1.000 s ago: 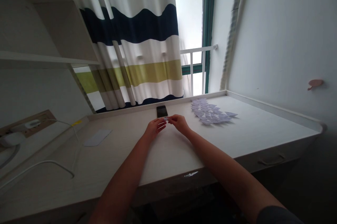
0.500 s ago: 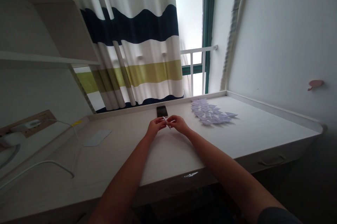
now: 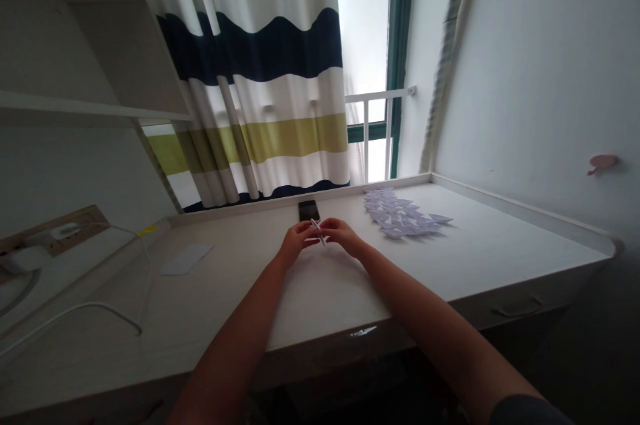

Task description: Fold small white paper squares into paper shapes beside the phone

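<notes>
A small folded piece of white paper (image 3: pixel 319 232) is held just above the desk, tilted and seen nearly edge-on. My left hand (image 3: pixel 299 239) pinches it from the left, with the lower fingers a little spread. From the right, my right hand (image 3: pixel 340 234) grips the same piece between thumb and fingers. Just beyond my hands lies a dark phone (image 3: pixel 309 210) on the desk. A cluster of many folded white paper pieces (image 3: pixel 403 214) with pointed tips is spread to the right of my right hand.
White sheets of paper (image 3: pixel 187 260) lie on the left of the desk (image 3: pixel 500 238), near a white cable (image 3: pixel 90 306) and plugs in a wall socket strip (image 3: pixel 60 232). A raised rim borders the desk's back and right. A striped curtain (image 3: pixel 270 98) hangs behind.
The paper piece has turned from lying flatter between my fingertips to standing tilted and edge-on. Both hands stay close together in nearly the same place. The view has shifted slightly.
</notes>
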Tool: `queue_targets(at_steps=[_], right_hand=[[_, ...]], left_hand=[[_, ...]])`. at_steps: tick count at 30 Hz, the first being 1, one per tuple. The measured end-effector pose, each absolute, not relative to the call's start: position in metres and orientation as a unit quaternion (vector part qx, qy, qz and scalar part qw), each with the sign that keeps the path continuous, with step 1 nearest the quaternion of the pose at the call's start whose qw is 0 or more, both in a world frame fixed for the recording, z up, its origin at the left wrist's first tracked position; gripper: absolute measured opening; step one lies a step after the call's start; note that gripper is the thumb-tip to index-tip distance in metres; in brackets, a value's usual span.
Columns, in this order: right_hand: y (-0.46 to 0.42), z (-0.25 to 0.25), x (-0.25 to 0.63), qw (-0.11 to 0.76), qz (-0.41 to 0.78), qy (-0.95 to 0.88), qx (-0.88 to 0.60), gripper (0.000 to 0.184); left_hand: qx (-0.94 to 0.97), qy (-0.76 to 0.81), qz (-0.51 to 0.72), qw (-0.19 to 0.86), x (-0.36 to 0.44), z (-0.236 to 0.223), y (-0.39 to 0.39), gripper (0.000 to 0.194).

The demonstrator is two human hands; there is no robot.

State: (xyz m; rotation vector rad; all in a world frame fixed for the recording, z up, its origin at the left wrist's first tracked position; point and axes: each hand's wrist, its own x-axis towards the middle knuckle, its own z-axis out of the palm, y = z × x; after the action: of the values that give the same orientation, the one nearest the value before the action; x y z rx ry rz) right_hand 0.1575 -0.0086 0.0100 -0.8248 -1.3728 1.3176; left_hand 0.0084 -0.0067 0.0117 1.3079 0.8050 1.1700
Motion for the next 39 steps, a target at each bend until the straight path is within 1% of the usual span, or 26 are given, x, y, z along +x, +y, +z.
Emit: queue_targets(at_steps=[5,10,15,21,34,39], right_hand=[[-0.014,0.0145,0.1591,0.487,0.626,-0.523,-0.313,0.02],[-0.0127,0.0124,0.1591,0.475,0.663,-0.503,-0.284,0.019],[-0.011,0.0105,0.1615,0.475,0.667,-0.502,-0.278,0.018],[-0.0137,0.0121,0.1625,0.466,0.658,-0.521,-0.278,0.018],[-0.0121,0.0111,0.1577,0.486,0.664,-0.502,-0.268,0.016],[-0.011,0.0102,0.1599,0.488,0.645,-0.519,-0.276,0.018]], left_hand=[[0.549,0.308,0.483,0.609,0.0101,0.0128,-0.0092,0.021],[0.55,0.29,0.478,0.62,0.0118,0.0122,-0.0097,0.02],[0.558,0.278,0.471,0.624,0.0111,0.0136,-0.011,0.028],[0.545,0.289,0.478,0.625,0.0117,0.0151,-0.0116,0.033],[0.541,0.27,0.469,0.644,0.0109,0.0148,-0.0109,0.02],[0.548,0.282,0.469,0.633,0.0108,0.014,-0.0108,0.023]])
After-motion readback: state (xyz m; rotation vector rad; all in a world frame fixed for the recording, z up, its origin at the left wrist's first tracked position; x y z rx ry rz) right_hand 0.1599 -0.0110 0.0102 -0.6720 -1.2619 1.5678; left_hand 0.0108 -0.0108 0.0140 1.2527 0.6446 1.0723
